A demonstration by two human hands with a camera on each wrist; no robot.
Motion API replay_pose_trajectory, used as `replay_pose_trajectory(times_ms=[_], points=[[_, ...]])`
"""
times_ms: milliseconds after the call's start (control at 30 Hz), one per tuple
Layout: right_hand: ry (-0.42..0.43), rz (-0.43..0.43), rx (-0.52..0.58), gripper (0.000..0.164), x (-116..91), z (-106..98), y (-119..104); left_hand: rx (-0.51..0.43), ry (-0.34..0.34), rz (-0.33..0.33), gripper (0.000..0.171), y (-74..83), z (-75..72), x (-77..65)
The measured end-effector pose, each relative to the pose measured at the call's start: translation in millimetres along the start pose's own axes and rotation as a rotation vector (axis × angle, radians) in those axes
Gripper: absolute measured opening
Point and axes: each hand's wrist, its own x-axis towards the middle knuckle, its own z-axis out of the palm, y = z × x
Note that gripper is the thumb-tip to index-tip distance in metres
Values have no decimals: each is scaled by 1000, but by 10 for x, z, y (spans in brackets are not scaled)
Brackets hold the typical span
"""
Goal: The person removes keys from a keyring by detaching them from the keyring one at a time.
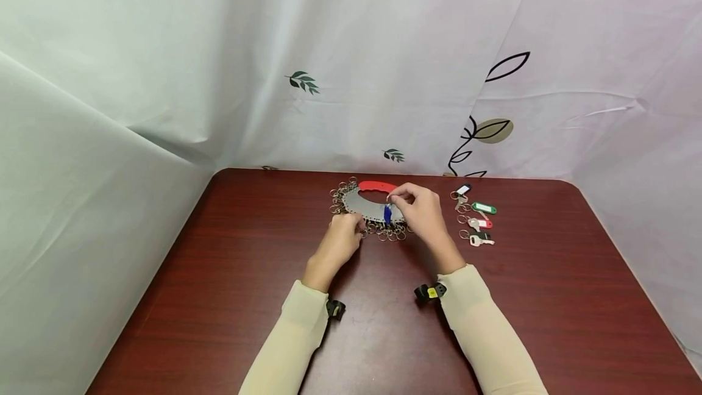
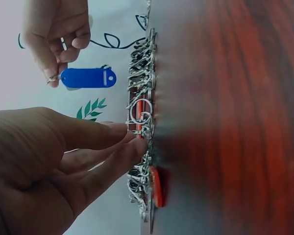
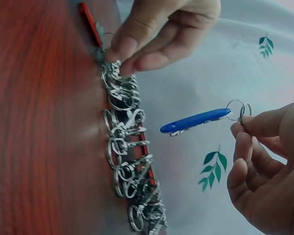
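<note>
My right hand (image 1: 421, 211) pinches the thin metal ring (image 3: 235, 108) of a blue key tag (image 2: 88, 78) between thumb and forefinger. The tag hangs over a crescent-shaped metal key holder (image 1: 359, 203) with a red handle (image 1: 378, 186). Part of a silver key (image 3: 186, 130) shows along the tag's underside. My left hand (image 1: 342, 233) is at the holder's near edge, its thumb and forefinger pinching one of the small metal clips. Rows of clips with rings (image 3: 122, 147) line the holder's curved edge. A small red piece (image 2: 158, 186) sits beside the left fingers, hidden in the head view.
On the table (image 1: 263, 322), right of the holder, lie several tagged keys: a dark tag (image 1: 464, 189), a green tag (image 1: 485, 208), a red tag (image 1: 485, 223) and a black tag with a key (image 1: 481, 240). Pale printed cloth (image 1: 351, 78) hangs behind and at both sides.
</note>
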Motion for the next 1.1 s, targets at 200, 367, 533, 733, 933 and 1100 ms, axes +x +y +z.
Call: replay_pose_trajectory(times_ms=[200, 367, 533, 733, 933, 1100], points=[[7, 2, 2, 5, 21, -97, -8, -25, -4, -27, 13, 12, -65, 6], [6, -23, -11, 5, 45, -173, -5, -47, 48, -20, 17, -1, -165, 3], [28, -38, -9, 7, 57, -298, 5, -63, 126, 25, 25, -40, -279, 18], [59, -50, -18, 10, 58, -494, 50, -30, 183, 41, 31, -133, -440, 30], [80, -43, -67, 11, 24, -726, 131, 9, 146, 38, 34, -239, -558, -13], [84, -57, -121, 10, -9, -913, 233, 101, 74, 54, 38, -355, -602, -94]])
